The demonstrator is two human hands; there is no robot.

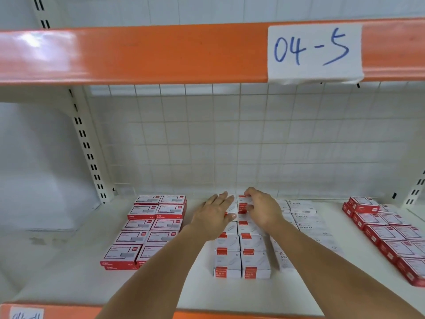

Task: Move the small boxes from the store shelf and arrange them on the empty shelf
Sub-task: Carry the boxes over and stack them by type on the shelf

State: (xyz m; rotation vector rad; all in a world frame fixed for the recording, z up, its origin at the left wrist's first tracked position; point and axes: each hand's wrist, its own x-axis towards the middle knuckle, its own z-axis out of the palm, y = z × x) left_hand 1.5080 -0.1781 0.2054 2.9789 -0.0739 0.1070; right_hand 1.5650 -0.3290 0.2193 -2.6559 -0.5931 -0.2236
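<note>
Right hand (261,209) pinches small white-and-red cardboard box (242,204) at back of middle column on white shelf (69,279). Left hand (215,212) flat, fingers straight, just left, resting on neighbouring boxes.

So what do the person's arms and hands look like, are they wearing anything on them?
Nothing shows on them. The left hand and right hand are bare, without gloves, rings or a watch, and both forearms are uncovered right down to the bottom edge of the picture, so no sleeve comes into view.

Two bare forearms, no sleeves, left grip (215,212), right grip (262,209)
</note>
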